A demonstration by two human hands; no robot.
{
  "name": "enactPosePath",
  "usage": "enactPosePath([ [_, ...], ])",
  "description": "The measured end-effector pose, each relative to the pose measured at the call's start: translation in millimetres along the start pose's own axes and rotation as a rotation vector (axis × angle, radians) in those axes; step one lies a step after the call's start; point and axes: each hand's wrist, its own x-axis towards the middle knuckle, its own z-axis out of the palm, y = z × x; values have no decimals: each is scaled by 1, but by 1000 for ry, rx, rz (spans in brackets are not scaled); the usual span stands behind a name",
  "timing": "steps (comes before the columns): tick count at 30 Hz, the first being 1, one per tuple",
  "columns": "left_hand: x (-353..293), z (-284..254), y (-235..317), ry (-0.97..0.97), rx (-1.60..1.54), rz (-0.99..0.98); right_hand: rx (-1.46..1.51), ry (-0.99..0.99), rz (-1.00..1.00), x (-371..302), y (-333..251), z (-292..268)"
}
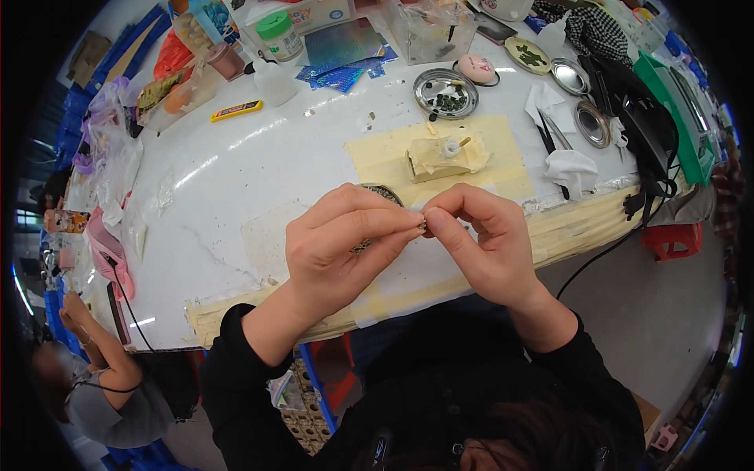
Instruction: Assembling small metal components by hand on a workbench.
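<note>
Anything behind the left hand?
A round dish of small bits: the far rim shows beyond the left hand, and similar bits show through its finger gap. The hand covers the rest.

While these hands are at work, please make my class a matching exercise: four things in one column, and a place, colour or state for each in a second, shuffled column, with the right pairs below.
Column one
1. Left hand and right hand
2. Round metal dish
3. Jar lid
4. Plastic stool

Column two
A. Green, at the upper left of the table
B. Red, at the far right of the view
C. Fingertips together at a tiny piece
D. Holding small dark green bits

Right pairs
1-C, 2-D, 3-A, 4-B
</note>
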Motion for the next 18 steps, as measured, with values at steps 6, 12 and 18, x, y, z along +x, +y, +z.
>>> enactPosePath([
  [6, -1, -1, 2, 1, -63, -127, 130, 12, 59, -1, -2, 1],
  [12, -1, 0, 2, 26, -28, -123, 60, 49, 13, -3, -4, 0],
  [18, 2, 3, 3, 65, 95, -21, -44, 56, -60, -1, -1, 0],
])
